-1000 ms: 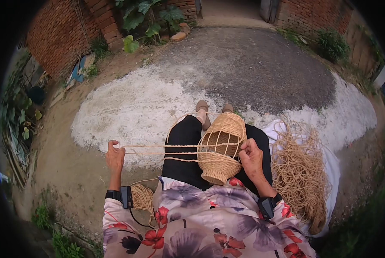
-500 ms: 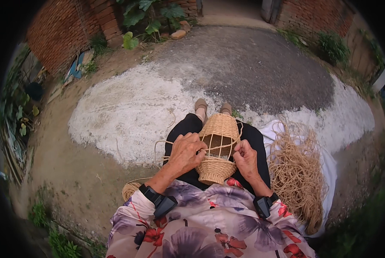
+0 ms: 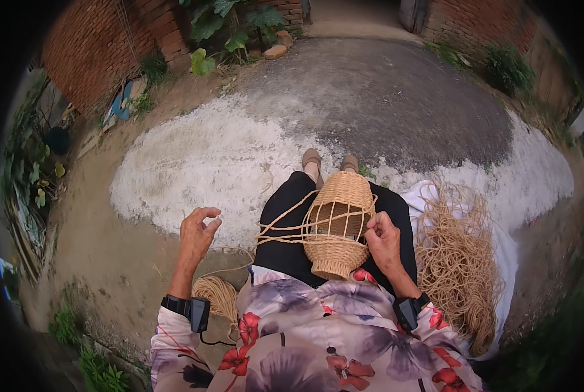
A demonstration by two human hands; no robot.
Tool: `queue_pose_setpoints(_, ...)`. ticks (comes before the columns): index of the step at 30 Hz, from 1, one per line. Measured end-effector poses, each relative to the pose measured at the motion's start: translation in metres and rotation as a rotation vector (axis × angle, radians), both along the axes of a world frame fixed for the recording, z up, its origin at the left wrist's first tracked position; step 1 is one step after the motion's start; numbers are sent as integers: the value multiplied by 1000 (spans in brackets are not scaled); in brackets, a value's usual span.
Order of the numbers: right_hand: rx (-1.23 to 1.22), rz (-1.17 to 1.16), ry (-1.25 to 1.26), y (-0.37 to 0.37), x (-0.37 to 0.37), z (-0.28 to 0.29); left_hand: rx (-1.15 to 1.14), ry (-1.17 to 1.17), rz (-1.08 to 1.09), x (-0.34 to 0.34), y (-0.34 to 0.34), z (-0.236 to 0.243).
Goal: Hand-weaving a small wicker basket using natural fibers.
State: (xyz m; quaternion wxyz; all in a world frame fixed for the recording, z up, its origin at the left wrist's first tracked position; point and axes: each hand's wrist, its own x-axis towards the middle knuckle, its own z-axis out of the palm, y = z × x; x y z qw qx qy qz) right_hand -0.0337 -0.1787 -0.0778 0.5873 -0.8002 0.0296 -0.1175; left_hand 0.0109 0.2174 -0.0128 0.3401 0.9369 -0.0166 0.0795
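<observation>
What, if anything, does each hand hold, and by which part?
The left hand appears empty. The right hand is at the right side of the woven basket; whether it pinches anything there cannot be told.

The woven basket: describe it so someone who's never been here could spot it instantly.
Find the seated person's black trousers, near the view's centre. The tan woven basket lies on the lap, beside the right hand. Unlike the loose tan cord heap to its right, it has a rounded body with an open section of bare ribs.
</observation>
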Motion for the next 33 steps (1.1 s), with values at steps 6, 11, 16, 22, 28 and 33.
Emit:
queue_pose_setpoints(6,30,4,14,8,-7,3,-46,-39,-516,-11,-135,-1)
queue_pose_setpoints(11,2,-34,-47,7,-5,3,-49,-55,-545,-7,-134,-2)
queue_pose_setpoints(16,16,-3,33,11,-7,10,10,-100,-541,-4,-139,-7)
queue_pose_setpoints(22,-10,-38,-13,9,-6,6,20,-6,-593,-7,-133,-7)
queue_pose_setpoints(28,7,-107,-17,-7,-9,2,400,-175,102,22,65,-58)
queue_pose_setpoints(33,60,1,-5,3,1,2,-479,-189,1004,-101,411,-106)
